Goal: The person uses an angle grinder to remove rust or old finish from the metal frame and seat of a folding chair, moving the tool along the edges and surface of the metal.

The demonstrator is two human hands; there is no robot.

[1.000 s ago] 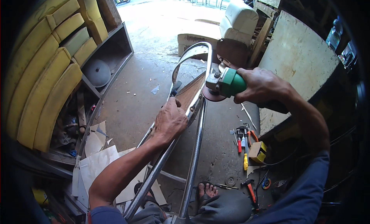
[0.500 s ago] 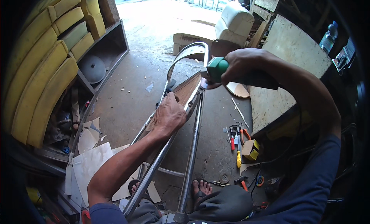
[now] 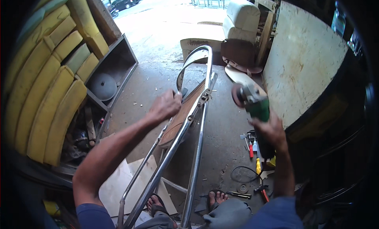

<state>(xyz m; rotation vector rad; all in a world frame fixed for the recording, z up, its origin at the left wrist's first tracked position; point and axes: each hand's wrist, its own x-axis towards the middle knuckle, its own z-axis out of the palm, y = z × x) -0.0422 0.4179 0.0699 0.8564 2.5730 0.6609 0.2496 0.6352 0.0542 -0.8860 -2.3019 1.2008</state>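
Observation:
A chrome tubular chair frame (image 3: 196, 150) stands tilted before me, with a brown wooden panel (image 3: 175, 128) set between its tubes. My left hand (image 3: 166, 106) is closed around the frame's left side, beside the panel's upper edge; a small dark piece (image 3: 184, 93) shows past its fingers. To the right, my right hand (image 3: 270, 130) grips a green angle grinder (image 3: 258, 106). The grinder is held up, apart from the frame, its reddish-brown disc (image 3: 237, 95) facing left. Motion slightly blurs it, so whether the disc spins cannot be told.
Yellow foam pads (image 3: 43, 106) are stacked at left above a metal shelf (image 3: 130, 51). A pale board (image 3: 306, 63) leans at right. Screwdrivers (image 3: 258, 166), a hammer (image 3: 262, 191) and a looped cable (image 3: 237, 175) lie on the floor. A cream armchair (image 3: 241, 22) stands beyond.
The grinder has moved off the frame's upper right tube, rightward and down toward me. My left hand has shifted slightly left and up along the frame. The view has turned a little.

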